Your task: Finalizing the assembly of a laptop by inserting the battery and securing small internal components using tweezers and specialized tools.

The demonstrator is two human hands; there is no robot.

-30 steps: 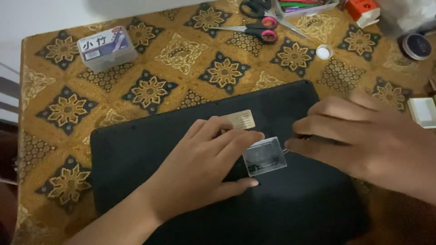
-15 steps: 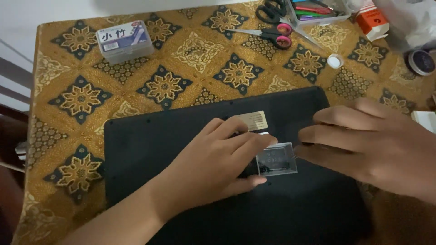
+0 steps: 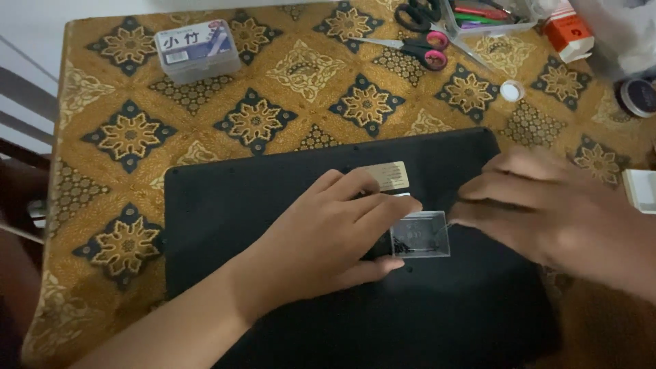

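Note:
A black laptop (image 3: 260, 198) lies bottom side up on a gold patterned tablecloth (image 3: 301, 68). On it rests a small clear plastic box (image 3: 420, 234) holding several tiny dark screws. My left hand (image 3: 328, 236) lies flat on the laptop, thumb and forefinger against the box's left side, steadying it. My right hand (image 3: 547, 212) hovers at the box's right edge with fingertips pinched together; whether something tiny is between them is hidden by blur. A pale label (image 3: 387, 175) shows just above my left fingers.
A clear box with a white and blue label (image 3: 197, 49) sits at the far left. Pink-handled scissors (image 3: 410, 48), black-handled scissors (image 3: 418, 12), a tray of pens (image 3: 488, 15), an orange carton (image 3: 568, 31), a white cap (image 3: 512, 89) and a dark round tin (image 3: 637, 96) line the far edge.
The view has shifted so the laptop and hands sit further right and lower. Both hands stay at the clear box; my right fingertips have closed in on its right edge.

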